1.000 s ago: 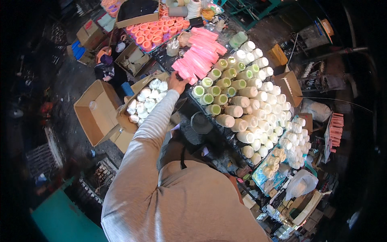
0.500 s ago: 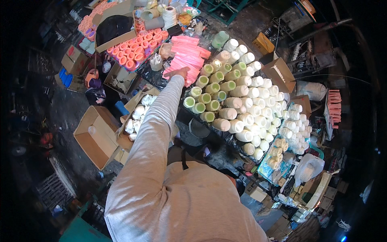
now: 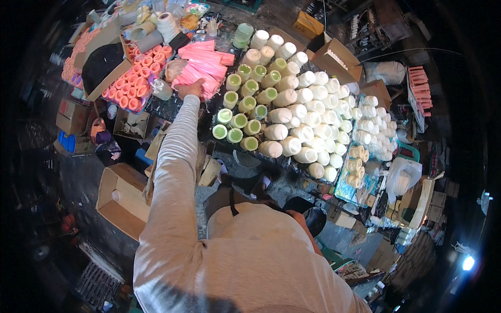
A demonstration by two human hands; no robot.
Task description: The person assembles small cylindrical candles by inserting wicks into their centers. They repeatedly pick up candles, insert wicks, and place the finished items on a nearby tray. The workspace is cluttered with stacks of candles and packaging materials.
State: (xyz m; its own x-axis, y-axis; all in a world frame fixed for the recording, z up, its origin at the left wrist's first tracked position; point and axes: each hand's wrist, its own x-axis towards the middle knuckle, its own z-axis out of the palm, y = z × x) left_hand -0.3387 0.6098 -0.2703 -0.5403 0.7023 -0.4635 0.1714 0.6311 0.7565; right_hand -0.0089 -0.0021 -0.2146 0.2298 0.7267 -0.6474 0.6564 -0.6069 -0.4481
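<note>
My left hand (image 3: 191, 89) lies on a fanned pile of flat pink packets (image 3: 201, 73), its fingers stretched over the near edge. A crumpled beige bundle (image 3: 176, 69) and a clear jar (image 3: 161, 89) are just left of it. To the right, hollow pale spools (image 3: 239, 121) with green insides stand in rows, joined by many white wound spools (image 3: 313, 106). Of my right arm, only a bare stretch (image 3: 305, 227) shows beside my body, near a black bucket (image 3: 313, 217). The right hand's fingers cannot be made out.
Orange-pink hollow cylinders (image 3: 128, 89) fill a tray at the left, beside an open carton holding something black (image 3: 103, 66). An empty cardboard box (image 3: 119, 201) sits on the floor. Cartons (image 3: 337, 60) stand behind the spools; a bag (image 3: 403, 176) is at the right.
The view has shifted, so the table's contents now appear further left. My left hand stays on the pink packets. The black bucket and more of my right arm have come into view.
</note>
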